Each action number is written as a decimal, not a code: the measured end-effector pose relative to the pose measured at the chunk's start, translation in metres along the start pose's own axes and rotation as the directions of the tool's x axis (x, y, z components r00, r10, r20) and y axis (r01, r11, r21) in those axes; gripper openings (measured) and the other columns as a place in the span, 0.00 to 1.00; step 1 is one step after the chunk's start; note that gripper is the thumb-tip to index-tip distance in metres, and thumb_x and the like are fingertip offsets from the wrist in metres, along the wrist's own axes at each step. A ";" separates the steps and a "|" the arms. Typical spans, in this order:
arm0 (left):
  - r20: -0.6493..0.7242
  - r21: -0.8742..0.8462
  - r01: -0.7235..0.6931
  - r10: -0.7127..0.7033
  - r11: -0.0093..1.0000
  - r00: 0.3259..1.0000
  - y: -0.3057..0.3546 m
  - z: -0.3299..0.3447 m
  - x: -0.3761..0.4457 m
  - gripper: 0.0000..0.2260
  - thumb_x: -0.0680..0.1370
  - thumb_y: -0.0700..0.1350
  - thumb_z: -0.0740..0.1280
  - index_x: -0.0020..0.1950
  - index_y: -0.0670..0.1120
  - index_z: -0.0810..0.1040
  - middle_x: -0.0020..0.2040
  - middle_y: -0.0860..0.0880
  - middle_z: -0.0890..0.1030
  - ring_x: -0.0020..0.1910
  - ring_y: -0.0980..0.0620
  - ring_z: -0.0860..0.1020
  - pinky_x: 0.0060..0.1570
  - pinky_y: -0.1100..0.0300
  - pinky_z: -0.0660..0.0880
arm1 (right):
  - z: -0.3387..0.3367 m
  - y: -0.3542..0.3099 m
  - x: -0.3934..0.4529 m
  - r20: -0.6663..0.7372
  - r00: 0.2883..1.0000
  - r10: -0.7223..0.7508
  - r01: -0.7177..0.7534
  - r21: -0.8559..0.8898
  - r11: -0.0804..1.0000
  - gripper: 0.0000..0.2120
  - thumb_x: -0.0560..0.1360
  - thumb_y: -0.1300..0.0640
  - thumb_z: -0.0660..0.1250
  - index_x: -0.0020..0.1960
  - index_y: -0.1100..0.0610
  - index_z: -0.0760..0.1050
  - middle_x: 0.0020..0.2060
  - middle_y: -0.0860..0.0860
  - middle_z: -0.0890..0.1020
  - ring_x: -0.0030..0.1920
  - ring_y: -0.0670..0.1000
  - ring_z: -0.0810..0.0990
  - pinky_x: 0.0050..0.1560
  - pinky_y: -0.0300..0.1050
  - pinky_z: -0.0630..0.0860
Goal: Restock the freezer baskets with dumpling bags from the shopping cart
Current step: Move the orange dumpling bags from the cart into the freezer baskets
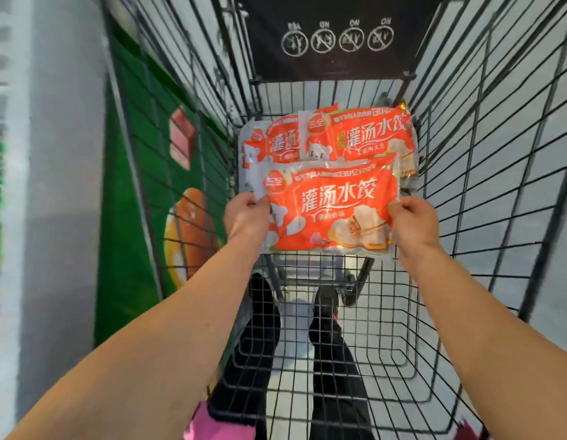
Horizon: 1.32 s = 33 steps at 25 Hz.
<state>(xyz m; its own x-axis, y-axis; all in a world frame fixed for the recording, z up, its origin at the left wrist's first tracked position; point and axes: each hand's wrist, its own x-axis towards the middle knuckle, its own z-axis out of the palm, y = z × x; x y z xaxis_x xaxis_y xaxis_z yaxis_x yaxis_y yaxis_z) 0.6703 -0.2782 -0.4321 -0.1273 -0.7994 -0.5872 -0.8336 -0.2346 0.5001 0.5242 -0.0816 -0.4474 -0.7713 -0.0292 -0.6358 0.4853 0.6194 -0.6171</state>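
- At the far left of the frame, blurred white panels and a green printed panel with food pictures stand beside the shopping cart; whether this is the freezer I cannot tell, and no baskets show.
- Left of centre, the left hand pinches the left edge of the front dumpling bag, thumb on top, fingers curled under.
- At centre, that orange bag is held flat just above the cart's wire floor, overlapping two more bags lying at the cart's far end in the upper middle.
- Judging by its look, the bag is a thin, slick plastic film around loose frozen pieces: fairly light, floppy in the middle, likely to sag or slide, so holding both side seams seems sound.
- Right of centre, the right hand pinches the bag's right edge the same way.
- Along the right side, the cart's wire wall rises over a pale floor; dark trousers and shoes show through the mesh below.
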 end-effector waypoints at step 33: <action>-0.643 -0.609 -0.019 -0.479 0.793 0.598 -0.402 -0.502 -0.378 0.13 0.73 0.40 0.66 0.28 0.45 0.73 0.27 0.50 0.74 0.32 0.49 0.73 0.33 0.58 0.66 | 0.186 -0.027 -0.630 0.857 0.276 -0.434 0.822 0.024 0.570 0.09 0.74 0.60 0.66 0.35 0.57 0.75 0.29 0.51 0.77 0.33 0.53 0.74 0.36 0.47 0.68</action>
<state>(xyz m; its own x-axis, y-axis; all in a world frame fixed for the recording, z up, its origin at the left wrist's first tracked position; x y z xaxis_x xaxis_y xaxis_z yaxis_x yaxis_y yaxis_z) 1.3229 -0.1592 -0.0918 0.6689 -0.7209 -0.1812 -0.3314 -0.5074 0.7954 1.0741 -0.2258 -0.1164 -0.0706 -0.9496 -0.3053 -0.3475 0.3103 -0.8849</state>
